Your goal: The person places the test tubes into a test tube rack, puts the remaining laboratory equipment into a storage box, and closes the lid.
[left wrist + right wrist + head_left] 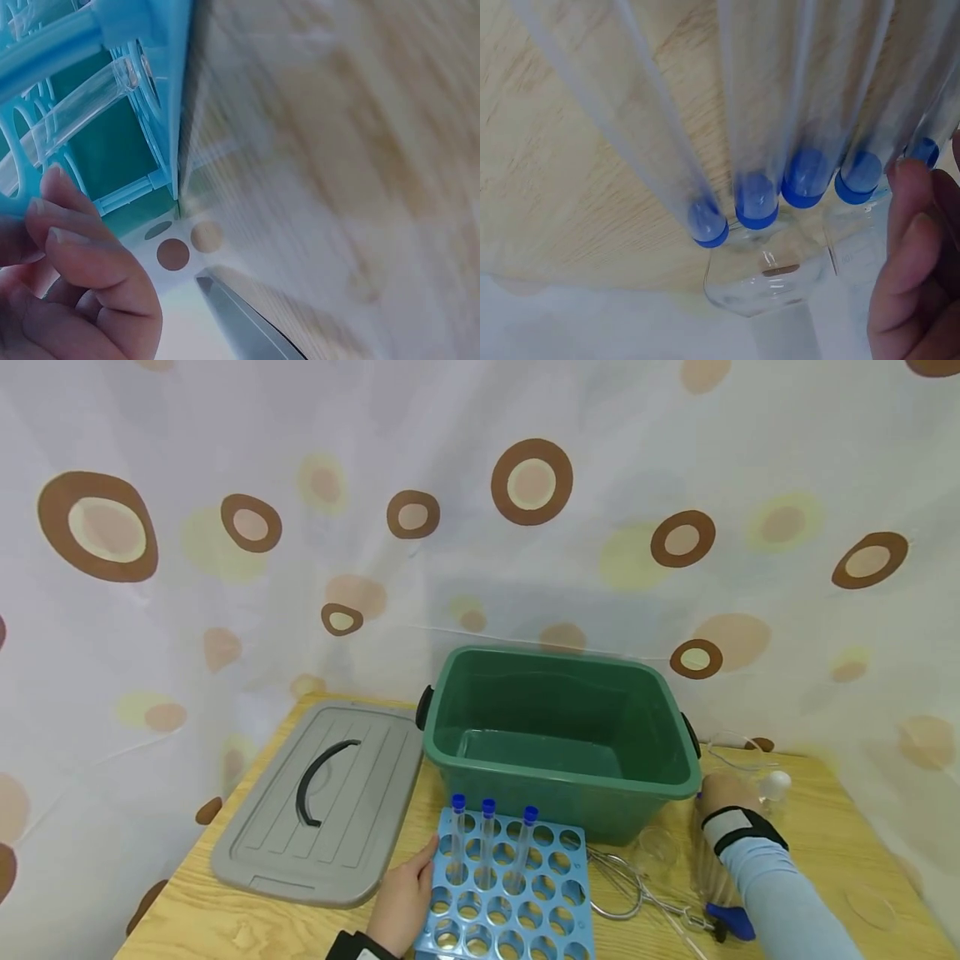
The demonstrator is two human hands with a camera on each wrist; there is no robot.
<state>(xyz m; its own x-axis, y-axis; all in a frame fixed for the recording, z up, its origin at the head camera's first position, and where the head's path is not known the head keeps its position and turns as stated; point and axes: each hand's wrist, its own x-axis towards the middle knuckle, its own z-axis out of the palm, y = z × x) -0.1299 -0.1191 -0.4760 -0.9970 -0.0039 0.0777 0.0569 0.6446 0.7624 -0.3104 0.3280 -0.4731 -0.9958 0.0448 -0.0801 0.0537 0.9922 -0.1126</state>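
Observation:
A light blue test tube rack point(529, 890) stands in front of the green bin, with three blue-capped test tubes point(486, 847) upright in its holes. My left hand point(405, 893) grips the rack's left edge; in the left wrist view its fingers point(97, 259) curl at the rack's side. Over on the right, my right hand point(729, 795) is at a row of blue-capped test tubes lying on the table. The right wrist view has its fingers point(915, 247) pinching the outermost tube point(924, 150) close to its cap, while several other tubes point(757, 199) lie alongside.
The green bin point(562, 814) sits open at the back, its grey lid point(330, 810) flat on the left. Scissor-like metal tools point(618, 889) lie right of the rack. Clear glassware point(769, 270) is beyond the tube caps. A blue-ended item point(731, 922) lies near my right sleeve.

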